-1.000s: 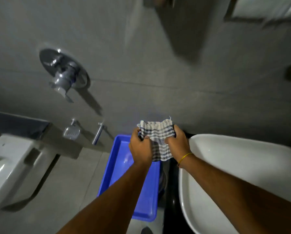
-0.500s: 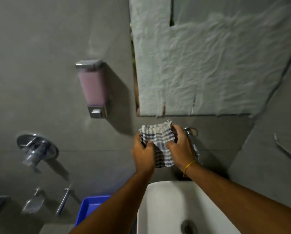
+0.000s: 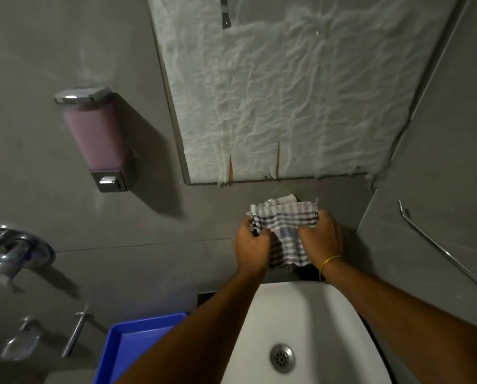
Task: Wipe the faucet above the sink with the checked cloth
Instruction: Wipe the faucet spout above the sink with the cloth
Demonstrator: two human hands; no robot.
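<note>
We hold the cloth (image 3: 283,231) bunched between both hands against the wall above the rear rim of the sink (image 3: 309,314). The left hand (image 3: 252,249) is closed on its left side; the right hand (image 3: 319,239), with a yellow band (image 3: 328,263) at the wrist, is closed on its right side. The faucet is hidden behind the cloth and hands. The drain (image 3: 282,358) lies near the sink's front. A covered mirror (image 3: 301,87) hangs above the cloth, a soap dispenser (image 3: 96,137) to its left. A blue tray (image 3: 132,350) sits left of the sink.
</note>
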